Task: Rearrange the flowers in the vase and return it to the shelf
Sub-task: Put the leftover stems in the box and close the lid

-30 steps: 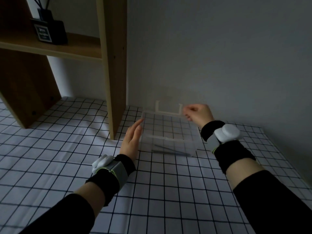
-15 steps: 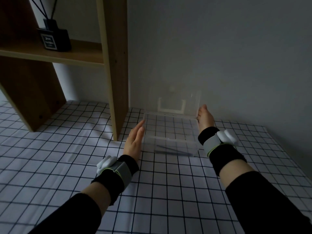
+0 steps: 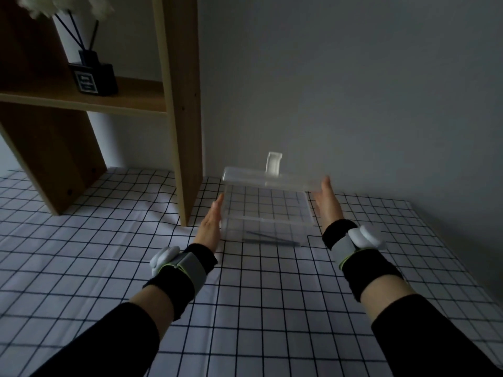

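A dark vase (image 3: 92, 78) with a white label stands on the wooden shelf (image 3: 130, 100) at the upper left. Thin dark stems (image 3: 79, 34) rise from it to white fluffy flowers (image 3: 65, 5), which the top edge cuts off. Both hands are far from it, down on the table. My left hand (image 3: 211, 225) lies flat against the left wall of a clear plastic box (image 3: 265, 213). My right hand (image 3: 328, 204) presses flat on its right wall, fingertips at the lid. A thin dark object (image 3: 272, 238) lies inside the box.
The box has a clear lid with a white upright handle (image 3: 273, 164) and sits on a white black-grid tablecloth (image 3: 245, 308). The shelf's light wooden post (image 3: 185, 131) stands just left of the box, a darker slanted panel (image 3: 51, 148) further left. A grey wall is behind.
My right hand left the lid's handle and came down flat on the box's right side. The view tilted up, bringing the stems and flowers into sight. My left hand stayed on the left wall.
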